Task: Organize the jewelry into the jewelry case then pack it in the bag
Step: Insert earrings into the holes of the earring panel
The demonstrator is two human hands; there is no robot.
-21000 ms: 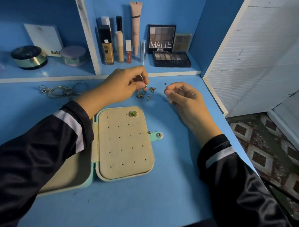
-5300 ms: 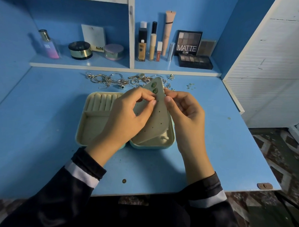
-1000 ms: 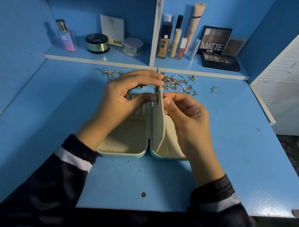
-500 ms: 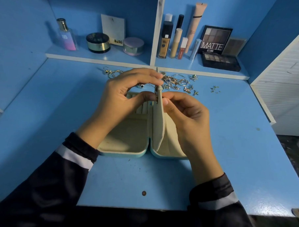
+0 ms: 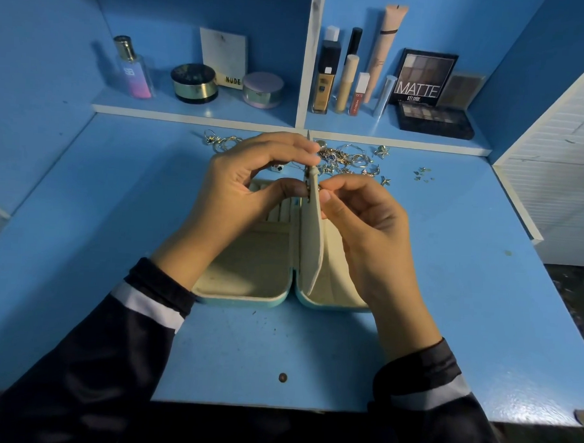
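1. The blue worktop (image 5: 464, 296) carries everything. A shelf (image 5: 221, 112) of cosmetics runs along its far edge.
2. The jewelry case (image 5: 243, 301) lies open and flat in the middle of the worktop, with its cream lining facing up and its two halves side by side.
3. The left hand (image 5: 248, 186) is curled over the case's left half. Its fingertips grip the top edge of the earring panel (image 5: 311, 242), and its thumb presses on the panel's left face near the top.
4. The right hand (image 5: 367, 231) is over the right half, with the fingers bent. Its thumb and forefinger pinch a tiny metal piece (image 5: 320, 188) against the panel's right face, opposite the left thumb. What the piece is cannot be made out.
5. The panel stands upright on the hinge line between the two halves, seen edge-on.
6. A heap of loose jewelry (image 5: 347, 160) lies just beyond the case, near the shelf.
7. A few small studs (image 5: 423, 175) lie scattered to the right of the heap, apart from it.
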